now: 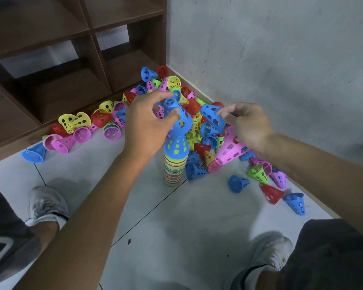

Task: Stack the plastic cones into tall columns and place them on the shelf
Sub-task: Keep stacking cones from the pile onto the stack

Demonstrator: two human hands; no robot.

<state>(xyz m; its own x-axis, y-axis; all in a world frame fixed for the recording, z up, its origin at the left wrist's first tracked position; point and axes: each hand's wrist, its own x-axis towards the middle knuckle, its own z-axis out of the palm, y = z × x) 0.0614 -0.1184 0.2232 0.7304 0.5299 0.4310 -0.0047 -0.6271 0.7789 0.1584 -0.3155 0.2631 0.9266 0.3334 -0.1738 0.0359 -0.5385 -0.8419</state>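
step: stacking | left hand point(147, 124) pinches blue cone point(177, 116) onto column point(174, 164) just below it | right hand point(246, 124) pinches second blue cone point(212, 117) at the pile | next, likely: seat the cone squarely, then add the other | shelf point(71, 59) beyond the hands

Left hand point(147, 122) gripping blue cone point(177, 117) atop striped column point(174, 164).

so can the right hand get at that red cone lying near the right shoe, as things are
Probably not straight away. The right hand has its grip on a blue cone, so it would need to set that down first. Otherwise the red cone lies in the open on the floor, with nothing over it.
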